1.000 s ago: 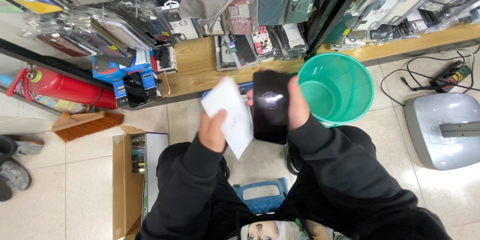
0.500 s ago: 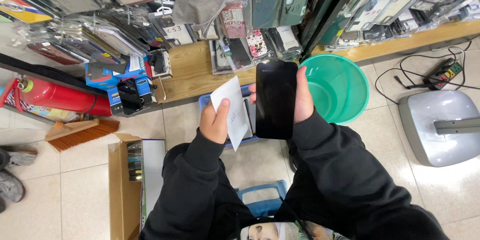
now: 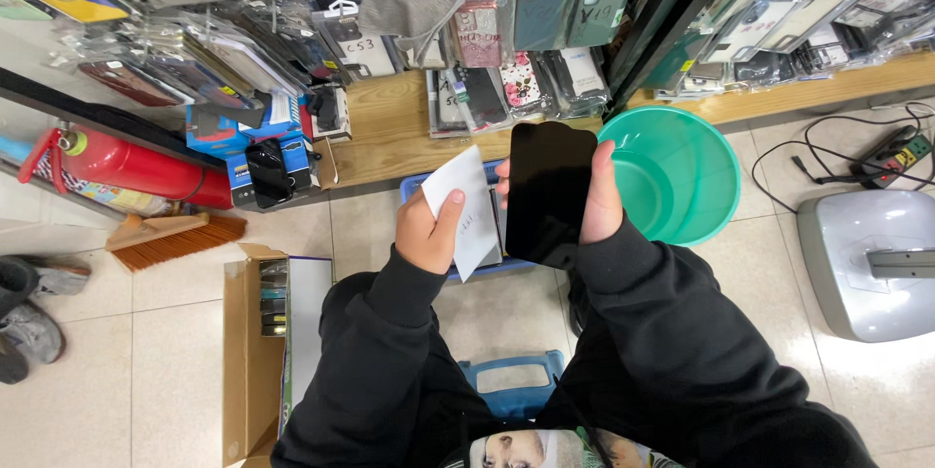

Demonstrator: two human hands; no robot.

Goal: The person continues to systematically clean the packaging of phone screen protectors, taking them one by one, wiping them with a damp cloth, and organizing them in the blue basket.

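My left hand [image 3: 427,234] grips a white paper sleeve [image 3: 466,205] by its lower edge, held upright in front of me. My right hand [image 3: 597,200] holds a glossy black rectangular sheet [image 3: 548,193], like a phone-sized glass panel, by its right side. The two things nearly touch, the black sheet just right of the white sleeve. Both arms are in black sleeves. Beneath the hands lies a blue tray [image 3: 417,187], mostly hidden.
A green plastic basin [image 3: 682,176] stands on the floor to the right. Packaged phone cases [image 3: 506,49] hang along a wooden shelf [image 3: 390,137]. At left are a red fire extinguisher [image 3: 136,168], a brush [image 3: 170,239] and an open cardboard box [image 3: 255,351]. A grey appliance [image 3: 867,263] and a power strip [image 3: 891,156] sit far right.
The view has shifted a little, and both hands have drawn slightly lower and closer together. The white sleeve and black sheet stay in the same grips.
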